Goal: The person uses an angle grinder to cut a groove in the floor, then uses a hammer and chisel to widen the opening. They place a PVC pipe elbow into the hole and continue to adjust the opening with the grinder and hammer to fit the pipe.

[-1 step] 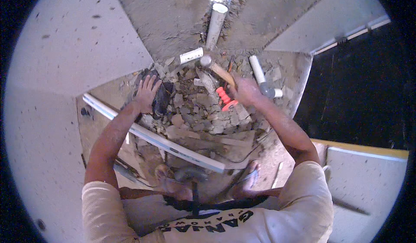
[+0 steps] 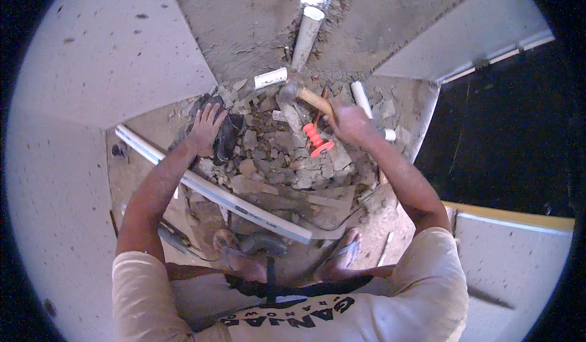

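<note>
My right hand [image 2: 353,124] is wrapped round the wooden handle of a hammer [image 2: 315,102]. The hammer's metal head, slightly smeared, is over the upper end of a dusty, pale, pipe-like length [image 2: 292,115] in the rubble. My left hand [image 2: 206,127] rests with its fingers spread on a dark, crumpled, bag-like thing [image 2: 227,139]. Just below and left of my right hand lies a chisel's bright red ribbed grip with a round guard [image 2: 315,139]; its metal part is hard to make out.
Broken tile and mortar rubble [image 2: 262,144] covers the middle floor. A white upright pipe [image 2: 307,37] stands at the wall, near a short white pipe piece [image 2: 270,78]. Another white pipe [image 2: 361,98] lies right. A long white bar [image 2: 213,186] crosses before my feet. A dark opening [image 2: 506,128] is at right.
The hammer's head sits slightly lower and looks more smeared. My right hand stays closed on the handle, and the left keeps its place. The whole view has shifted a little.
</note>
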`<action>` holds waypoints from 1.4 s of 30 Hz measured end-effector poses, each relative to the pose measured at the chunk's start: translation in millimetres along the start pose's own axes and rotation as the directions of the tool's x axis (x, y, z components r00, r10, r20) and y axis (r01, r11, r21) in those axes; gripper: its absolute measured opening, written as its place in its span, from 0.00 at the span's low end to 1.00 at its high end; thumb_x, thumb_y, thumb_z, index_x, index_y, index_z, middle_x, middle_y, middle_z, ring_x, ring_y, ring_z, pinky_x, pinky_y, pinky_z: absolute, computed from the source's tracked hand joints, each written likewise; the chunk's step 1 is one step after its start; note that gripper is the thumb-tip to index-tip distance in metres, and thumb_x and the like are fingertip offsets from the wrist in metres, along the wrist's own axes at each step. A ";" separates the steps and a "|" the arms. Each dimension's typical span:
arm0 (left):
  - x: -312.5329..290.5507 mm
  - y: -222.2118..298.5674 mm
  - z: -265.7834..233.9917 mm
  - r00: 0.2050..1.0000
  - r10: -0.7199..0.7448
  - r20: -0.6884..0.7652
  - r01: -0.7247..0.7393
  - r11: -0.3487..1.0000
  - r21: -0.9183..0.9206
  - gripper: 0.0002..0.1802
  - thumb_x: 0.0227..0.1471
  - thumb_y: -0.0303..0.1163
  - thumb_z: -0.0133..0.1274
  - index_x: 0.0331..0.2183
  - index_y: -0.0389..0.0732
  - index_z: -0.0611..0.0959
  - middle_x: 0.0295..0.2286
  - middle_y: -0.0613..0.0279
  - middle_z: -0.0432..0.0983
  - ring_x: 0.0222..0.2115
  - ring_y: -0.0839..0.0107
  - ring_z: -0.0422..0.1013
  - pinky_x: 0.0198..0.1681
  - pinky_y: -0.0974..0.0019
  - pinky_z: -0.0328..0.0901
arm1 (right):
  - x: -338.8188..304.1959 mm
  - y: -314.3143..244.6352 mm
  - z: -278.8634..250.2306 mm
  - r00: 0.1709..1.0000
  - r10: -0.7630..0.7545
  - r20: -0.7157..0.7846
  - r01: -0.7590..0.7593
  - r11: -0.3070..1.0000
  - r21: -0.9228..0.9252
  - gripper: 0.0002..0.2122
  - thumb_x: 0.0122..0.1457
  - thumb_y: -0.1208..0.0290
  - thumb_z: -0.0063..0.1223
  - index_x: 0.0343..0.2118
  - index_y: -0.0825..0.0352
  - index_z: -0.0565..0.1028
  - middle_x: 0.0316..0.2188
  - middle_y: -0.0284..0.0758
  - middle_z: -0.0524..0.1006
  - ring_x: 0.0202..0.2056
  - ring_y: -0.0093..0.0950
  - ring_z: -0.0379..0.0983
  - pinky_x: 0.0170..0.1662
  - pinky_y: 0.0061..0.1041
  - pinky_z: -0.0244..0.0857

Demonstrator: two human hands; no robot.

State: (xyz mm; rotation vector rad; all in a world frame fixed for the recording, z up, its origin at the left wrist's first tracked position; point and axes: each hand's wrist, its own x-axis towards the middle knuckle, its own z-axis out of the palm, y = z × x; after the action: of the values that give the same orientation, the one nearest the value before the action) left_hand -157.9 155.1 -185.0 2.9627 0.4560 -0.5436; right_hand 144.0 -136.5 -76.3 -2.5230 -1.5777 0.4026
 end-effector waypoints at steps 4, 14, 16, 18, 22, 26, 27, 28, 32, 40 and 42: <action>11.5 3.7 -3.5 0.994 -0.070 0.088 0.063 0.994 0.086 0.79 0.16 0.36 0.77 0.66 0.43 0.46 0.66 0.41 0.37 0.67 0.41 0.35 0.67 0.38 0.40 | 49.6 43.9 -26.9 0.979 -0.178 0.102 0.204 0.905 -0.374 0.18 0.57 0.59 0.53 0.44 0.67 0.70 0.27 0.49 0.78 0.33 0.50 0.77 0.37 0.50 0.69; 16.8 1.7 8.5 0.986 -0.111 0.125 0.111 0.994 0.003 0.82 0.11 0.32 0.76 0.66 0.45 0.44 0.66 0.43 0.34 0.67 0.42 0.33 0.67 0.38 0.36 | 108.5 37.7 -28.3 0.929 -0.324 0.180 0.367 0.876 -0.314 0.28 0.59 0.40 0.46 0.38 0.66 0.75 0.24 0.50 0.78 0.30 0.52 0.76 0.35 0.50 0.69; 18.7 0.3 8.9 0.984 -0.111 0.136 0.115 0.993 -0.024 0.82 0.11 0.33 0.77 0.66 0.45 0.43 0.66 0.43 0.34 0.67 0.42 0.32 0.67 0.38 0.36 | 131.0 49.1 -23.1 0.945 -0.275 0.178 0.322 0.881 -0.346 0.28 0.60 0.39 0.45 0.41 0.66 0.75 0.27 0.51 0.78 0.31 0.52 0.76 0.37 0.50 0.69; 17.5 0.6 2.9 0.983 -0.112 0.145 0.117 0.993 -0.027 0.83 0.11 0.33 0.77 0.66 0.45 0.43 0.66 0.43 0.35 0.67 0.42 0.32 0.68 0.38 0.36 | 158.1 56.0 -25.5 0.977 -0.131 0.166 0.186 0.907 -0.377 0.29 0.60 0.39 0.43 0.46 0.65 0.75 0.32 0.51 0.80 0.35 0.54 0.77 0.42 0.52 0.70; 15.3 -0.7 10.5 0.987 -0.127 0.098 0.131 0.991 -0.039 0.87 0.05 0.35 0.78 0.66 0.45 0.43 0.66 0.44 0.33 0.67 0.42 0.30 0.67 0.37 0.35 | 146.1 64.0 -7.3 0.963 -0.266 0.049 0.266 0.901 -0.342 0.28 0.60 0.39 0.44 0.42 0.64 0.73 0.22 0.51 0.77 0.28 0.53 0.76 0.33 0.49 0.70; 17.7 -3.2 16.3 0.990 -0.119 0.081 0.123 0.992 -0.036 0.88 0.03 0.36 0.79 0.66 0.45 0.44 0.66 0.44 0.32 0.67 0.41 0.29 0.67 0.36 0.34 | 125.7 41.8 -20.7 0.922 -0.289 0.256 0.366 0.865 -0.344 0.28 0.58 0.38 0.46 0.41 0.63 0.74 0.23 0.51 0.78 0.29 0.51 0.77 0.33 0.47 0.70; 19.1 -3.9 15.0 0.988 -0.119 0.094 0.123 0.992 -0.039 0.88 0.03 0.35 0.79 0.66 0.45 0.44 0.66 0.43 0.32 0.67 0.41 0.29 0.67 0.36 0.35 | 130.0 48.3 -17.8 0.924 -0.310 0.223 0.370 0.874 -0.316 0.28 0.59 0.38 0.46 0.41 0.63 0.74 0.24 0.51 0.78 0.30 0.50 0.77 0.33 0.48 0.70; 20.0 -4.5 13.8 0.987 -0.118 0.107 0.123 0.991 -0.043 0.88 0.03 0.35 0.78 0.66 0.45 0.44 0.66 0.43 0.32 0.67 0.41 0.29 0.67 0.36 0.35 | 139.9 58.5 -12.6 0.925 -0.330 0.190 0.374 0.882 -0.288 0.28 0.59 0.38 0.45 0.41 0.64 0.74 0.25 0.51 0.78 0.31 0.50 0.77 0.34 0.48 0.70; 22.1 -3.8 5.6 0.983 -0.129 0.134 0.136 0.989 -0.050 0.83 0.09 0.30 0.75 0.67 0.47 0.44 0.66 0.43 0.35 0.67 0.42 0.32 0.68 0.38 0.35 | 152.3 64.5 -4.0 0.985 -0.125 0.116 0.160 0.911 -0.380 0.28 0.60 0.39 0.43 0.40 0.65 0.75 0.27 0.50 0.79 0.33 0.50 0.77 0.35 0.49 0.70; 15.7 -11.3 29.3 0.993 -0.115 -0.003 0.114 0.989 -0.095 0.85 0.04 0.30 0.75 0.67 0.46 0.45 0.66 0.44 0.35 0.67 0.39 0.33 0.67 0.37 0.37 | 122.5 33.6 -19.3 0.868 -0.349 0.352 0.456 0.842 -0.290 0.27 0.61 0.41 0.44 0.42 0.66 0.74 0.23 0.48 0.78 0.29 0.48 0.77 0.34 0.47 0.71; 20.9 -10.4 31.1 0.992 -0.120 0.025 0.122 0.990 -0.066 0.86 0.03 0.30 0.76 0.67 0.45 0.45 0.66 0.44 0.34 0.67 0.40 0.33 0.67 0.37 0.37 | 155.6 55.9 -15.8 0.950 -0.215 0.227 0.284 0.897 -0.338 0.27 0.61 0.41 0.44 0.42 0.66 0.75 0.23 0.48 0.78 0.29 0.48 0.78 0.34 0.47 0.71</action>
State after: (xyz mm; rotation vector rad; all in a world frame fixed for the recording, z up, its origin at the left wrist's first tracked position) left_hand -152.8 166.2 -222.0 2.8763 0.6423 -0.5595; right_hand 261.3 -21.2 -99.2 -2.5417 -2.2057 0.3416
